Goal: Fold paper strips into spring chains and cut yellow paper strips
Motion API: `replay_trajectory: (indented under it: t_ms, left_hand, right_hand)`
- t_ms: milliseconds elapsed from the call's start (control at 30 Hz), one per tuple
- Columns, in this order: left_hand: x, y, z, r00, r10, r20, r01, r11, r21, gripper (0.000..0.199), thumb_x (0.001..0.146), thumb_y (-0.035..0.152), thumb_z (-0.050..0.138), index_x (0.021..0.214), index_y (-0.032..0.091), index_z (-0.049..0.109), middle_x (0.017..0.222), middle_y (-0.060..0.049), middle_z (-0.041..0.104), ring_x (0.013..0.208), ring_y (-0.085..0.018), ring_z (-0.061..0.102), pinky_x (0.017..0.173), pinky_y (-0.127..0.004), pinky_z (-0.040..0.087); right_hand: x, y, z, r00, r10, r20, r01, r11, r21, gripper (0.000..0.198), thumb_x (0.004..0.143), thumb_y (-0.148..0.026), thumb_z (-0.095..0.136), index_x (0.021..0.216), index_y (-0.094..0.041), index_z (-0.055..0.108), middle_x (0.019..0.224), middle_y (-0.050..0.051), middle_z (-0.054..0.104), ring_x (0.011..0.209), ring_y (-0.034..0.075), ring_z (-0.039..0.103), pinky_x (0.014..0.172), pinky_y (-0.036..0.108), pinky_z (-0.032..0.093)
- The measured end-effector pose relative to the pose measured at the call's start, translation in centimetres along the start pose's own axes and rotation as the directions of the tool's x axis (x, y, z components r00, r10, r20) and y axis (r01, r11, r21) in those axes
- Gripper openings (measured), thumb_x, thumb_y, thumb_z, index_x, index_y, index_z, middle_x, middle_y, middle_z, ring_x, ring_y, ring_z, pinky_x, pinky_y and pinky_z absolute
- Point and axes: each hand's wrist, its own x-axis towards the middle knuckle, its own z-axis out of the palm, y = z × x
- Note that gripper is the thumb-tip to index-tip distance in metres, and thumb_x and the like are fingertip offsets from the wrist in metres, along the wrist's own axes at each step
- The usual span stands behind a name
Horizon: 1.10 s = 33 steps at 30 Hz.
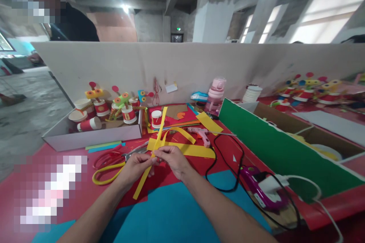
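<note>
My left hand (pixel 139 167) and my right hand (pixel 172 157) meet over the red tabletop, both pinching yellow paper strips (pixel 162 123) where they cross. One strip runs long and straight, from above my fingers down past my left hand. Another bends away in an arch to the right. The exact spot where they join is hidden by my fingertips. Just behind my hands lies a wider yellow paper piece (pixel 199 150). Scissors (pixel 110 172) with red and yellow handles rest left of my left hand. A pink glue gun (pixel 202 136) lies beyond my right hand.
Blue paper (pixel 182 212) lies under my forearms. A white box (pixel 94 140) of paper-cup figures stands at left, a green-sided divided box (pixel 273 146) at right. The glue gun's black cable loops near a purple power strip (pixel 264 190). A person (pixel 75 22) is beyond the partition (pixel 176 68).
</note>
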Motion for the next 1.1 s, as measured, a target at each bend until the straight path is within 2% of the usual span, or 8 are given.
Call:
replay_trajectory:
  t_ms: [167,333,467,567,767,933,1100]
  left_hand:
    - [-0.1,-0.1,-0.1,1.0,-0.01,0.023,0.01,1.0,0.011,0.031,0.074,0.043,0.069,0.07,0.013,0.073,0.049,-0.003,0.062,0.046,-0.012,0.052,0.053,-0.024,0.04]
    - [-0.4,0.0,0.0,0.994,-0.033,0.1,0.035,0.999,-0.024,0.032,0.077,0.045,0.065,0.077,0.013,0.073,0.054,-0.004,0.064,0.049,-0.013,0.056,0.055,-0.025,0.043]
    - [-0.4,0.3,0.0,0.998,-0.031,0.049,0.034,0.997,-0.062,0.036,0.079,0.048,0.063,0.084,0.014,0.071,0.056,-0.004,0.065,0.05,-0.013,0.058,0.056,-0.025,0.045]
    - [-0.3,0.3,0.0,0.997,-0.069,0.02,0.07,0.993,-0.091,0.036,0.076,0.049,0.066,0.082,0.013,0.071,0.054,-0.004,0.065,0.048,-0.013,0.057,0.053,-0.023,0.044]
    - [-0.5,0.4,-0.2,0.994,-0.049,0.095,0.06,0.992,-0.115,0.036,0.077,0.047,0.065,0.08,0.012,0.072,0.054,-0.005,0.066,0.048,-0.013,0.057,0.054,-0.024,0.044]
    - [-0.5,0.3,-0.3,0.993,-0.04,0.11,0.053,0.992,-0.115,0.035,0.077,0.046,0.065,0.08,0.012,0.073,0.055,-0.006,0.066,0.048,-0.013,0.057,0.053,-0.024,0.044]
    - [-0.4,0.0,-0.2,0.995,-0.034,0.09,0.045,0.991,-0.128,0.034,0.077,0.046,0.066,0.079,0.013,0.073,0.055,-0.005,0.066,0.049,-0.013,0.057,0.053,-0.023,0.044]
  right_hand:
    - [0.5,-0.1,-0.5,0.998,0.0,-0.066,0.006,0.995,0.099,0.027,0.057,-0.037,0.082,0.07,-0.015,0.074,0.056,-0.001,0.058,0.055,0.009,0.046,0.058,0.024,0.039]
    - [0.6,-0.6,-1.1,0.992,-0.053,-0.118,0.056,0.998,0.019,0.028,0.059,-0.038,0.081,0.075,-0.015,0.075,0.058,-0.001,0.059,0.056,0.009,0.045,0.057,0.024,0.038]
    - [0.2,-0.7,-0.7,0.995,-0.068,-0.076,0.064,0.997,-0.052,0.027,0.061,-0.039,0.079,0.074,-0.016,0.076,0.062,0.0,0.063,0.057,0.01,0.048,0.059,0.025,0.04]
    - [0.0,-0.6,-0.4,0.996,-0.059,-0.062,0.055,0.997,-0.06,0.026,0.061,-0.039,0.079,0.072,-0.016,0.075,0.061,0.0,0.063,0.058,0.01,0.049,0.059,0.025,0.04]
    - [0.3,-0.6,-0.7,0.995,-0.024,-0.098,0.027,0.999,0.03,0.027,0.057,-0.037,0.082,0.071,-0.015,0.075,0.059,-0.001,0.06,0.056,0.008,0.046,0.057,0.024,0.038]
    - [0.2,-1.0,-0.7,0.996,0.007,-0.091,0.002,0.996,0.092,0.028,0.054,-0.036,0.084,0.068,-0.014,0.073,0.059,-0.002,0.059,0.055,0.007,0.046,0.058,0.023,0.039]
    - [0.0,-1.2,-0.8,0.997,0.062,0.036,-0.067,0.986,0.152,0.035,0.058,-0.039,0.082,0.081,-0.015,0.075,0.059,-0.001,0.06,0.053,0.007,0.046,0.054,0.021,0.04]
